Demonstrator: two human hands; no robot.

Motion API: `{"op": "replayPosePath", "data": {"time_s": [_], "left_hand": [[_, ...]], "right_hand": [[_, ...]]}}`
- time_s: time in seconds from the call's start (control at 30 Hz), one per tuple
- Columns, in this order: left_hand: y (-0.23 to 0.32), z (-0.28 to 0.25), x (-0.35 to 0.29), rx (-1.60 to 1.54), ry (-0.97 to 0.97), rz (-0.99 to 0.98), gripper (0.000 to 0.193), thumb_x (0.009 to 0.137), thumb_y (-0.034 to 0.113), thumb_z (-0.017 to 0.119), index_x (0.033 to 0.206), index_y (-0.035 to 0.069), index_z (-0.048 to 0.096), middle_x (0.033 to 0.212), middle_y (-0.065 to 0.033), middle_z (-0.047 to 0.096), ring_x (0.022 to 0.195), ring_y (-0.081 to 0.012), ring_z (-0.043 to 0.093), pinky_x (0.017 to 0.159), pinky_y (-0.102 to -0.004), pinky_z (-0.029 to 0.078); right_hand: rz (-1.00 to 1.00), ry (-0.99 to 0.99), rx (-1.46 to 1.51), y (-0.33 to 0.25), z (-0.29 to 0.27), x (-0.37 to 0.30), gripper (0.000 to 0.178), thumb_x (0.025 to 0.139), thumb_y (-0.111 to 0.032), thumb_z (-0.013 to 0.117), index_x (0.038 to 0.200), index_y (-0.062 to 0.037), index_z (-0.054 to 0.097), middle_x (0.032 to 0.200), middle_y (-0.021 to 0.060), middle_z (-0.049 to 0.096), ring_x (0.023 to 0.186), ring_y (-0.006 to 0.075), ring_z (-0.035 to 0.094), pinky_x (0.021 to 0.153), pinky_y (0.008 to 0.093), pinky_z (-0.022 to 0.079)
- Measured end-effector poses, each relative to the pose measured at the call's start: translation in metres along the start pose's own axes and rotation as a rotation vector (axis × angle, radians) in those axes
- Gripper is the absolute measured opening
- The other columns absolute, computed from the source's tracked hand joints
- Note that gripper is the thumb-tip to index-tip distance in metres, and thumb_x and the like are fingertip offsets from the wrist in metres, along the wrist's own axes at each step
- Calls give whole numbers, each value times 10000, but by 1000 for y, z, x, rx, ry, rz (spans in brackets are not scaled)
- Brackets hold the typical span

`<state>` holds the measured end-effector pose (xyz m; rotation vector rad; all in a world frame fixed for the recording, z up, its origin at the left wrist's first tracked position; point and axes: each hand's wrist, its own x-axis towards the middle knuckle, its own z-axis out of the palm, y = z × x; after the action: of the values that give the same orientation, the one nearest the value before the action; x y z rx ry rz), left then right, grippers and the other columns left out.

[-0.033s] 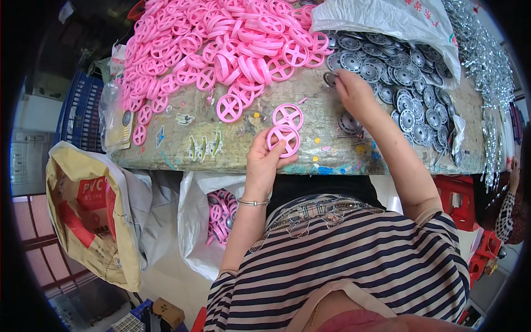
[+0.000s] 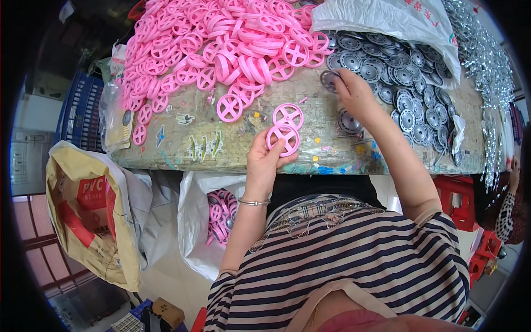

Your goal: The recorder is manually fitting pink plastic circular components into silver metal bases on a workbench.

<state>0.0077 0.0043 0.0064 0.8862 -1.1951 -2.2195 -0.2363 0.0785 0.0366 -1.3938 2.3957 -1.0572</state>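
Note:
My left hand (image 2: 262, 160) is closed on a pink plastic wheel (image 2: 284, 134) with a round rim and crossed spokes, held near the table's front edge. Just beyond it, partly overlapped in view, a second pink wheel (image 2: 289, 115) lies on the table. A dark grey plastic disc (image 2: 328, 81) is pinched between the fingers of my right hand (image 2: 355, 97), above the table by the edge of a heap of similar grey discs (image 2: 405, 76). One loose grey disc (image 2: 349, 123) lies below my right wrist, partly covered by it.
A large heap of pink wheels (image 2: 238, 61) covers the table's far left. White plastic sacking (image 2: 381, 16) drapes over the grey heap, with silver tinsel (image 2: 478, 61) to its right. Below the table's front edge stand a yellowish sack (image 2: 130, 238) and a white bag (image 2: 191, 243) containing pink-and-grey pieces.
The grey disc in my right hand has shifted slightly left and shows more of its face. My left hand and its pink wheel have barely moved.

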Motion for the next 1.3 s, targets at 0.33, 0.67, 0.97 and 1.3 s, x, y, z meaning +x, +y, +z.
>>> {"op": "replayPosePath", "data": {"time_s": [0.33, 0.67, 0.97, 1.3], "left_hand": [[-11, 0, -10, -180, -210, 92, 380, 951, 0, 441, 1328, 5, 391, 1268, -116, 500, 1150, -219, 531, 978, -394, 481], [-3, 5, -16, -1, -258, 193, 317, 991, 94, 393, 1285, -22, 415, 1193, -117, 514, 1091, -199, 553, 884, -362, 547], [-6, 5, -35, -70, -154, 212, 345, 1005, 120, 363, 1322, -17, 371, 1214, -122, 494, 1103, -203, 544, 889, -380, 542], [-8, 12, -26, -23, -127, 264, 430, 903, 96, 613, 1284, 22, 427, 1149, -75, 552, 1000, -124, 567, 843, -262, 508]], "right_hand": [[-214, -138, 333, -66, 43, -64, 301, 823, -79, 649, 1101, -17, 551, 895, 105, 554, 826, 209, 570, 683, 296, 481], [195, -431, 773, -69, 39, -65, 219, 852, -75, 649, 1045, -20, 563, 845, 40, 607, 782, 95, 574, 678, 258, 501], [255, -528, 873, -84, 31, -78, 324, 893, -144, 629, 1181, -15, 556, 970, 33, 629, 837, 77, 583, 730, 240, 512], [188, -482, 930, -86, 34, -78, 163, 889, -87, 591, 1023, 3, 616, 832, 36, 641, 739, 90, 599, 649, 248, 505]]}}
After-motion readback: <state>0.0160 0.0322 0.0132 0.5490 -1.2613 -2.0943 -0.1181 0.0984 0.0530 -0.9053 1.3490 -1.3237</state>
